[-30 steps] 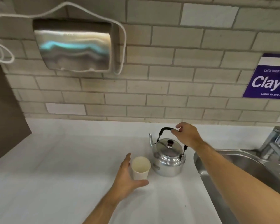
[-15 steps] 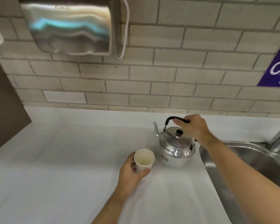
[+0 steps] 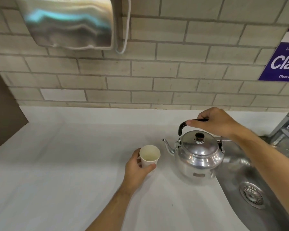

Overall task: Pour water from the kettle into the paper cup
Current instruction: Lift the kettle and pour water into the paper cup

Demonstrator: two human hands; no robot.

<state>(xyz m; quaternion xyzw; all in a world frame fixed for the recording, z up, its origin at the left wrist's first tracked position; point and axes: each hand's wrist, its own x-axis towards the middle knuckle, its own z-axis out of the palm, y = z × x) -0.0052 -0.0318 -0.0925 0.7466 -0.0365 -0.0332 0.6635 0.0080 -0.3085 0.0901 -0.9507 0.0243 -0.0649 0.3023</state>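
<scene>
A shiny metal kettle [image 3: 198, 157] with a black lid knob stands upright on the white counter [image 3: 65, 164], its spout pointing left toward the cup. My right hand [image 3: 213, 122] is closed over its black arched handle from above. A white paper cup [image 3: 149, 155] stands upright just left of the spout, a small gap apart from it, and looks empty inside. My left hand [image 3: 137, 169] wraps around the cup's near side, thumb in front and fingers behind.
A steel sink [image 3: 250, 195] with a drain lies right of the kettle, its tap [image 3: 285, 129] at the far right. A metal hand dryer [image 3: 68, 22] with a white cord hangs on the brick wall. A purple sign [image 3: 282, 64] is at the right.
My right hand has closed more fully on the kettle handle. My left hand has gone from touching the cup to gripping it. The view has come closer and shifted left.
</scene>
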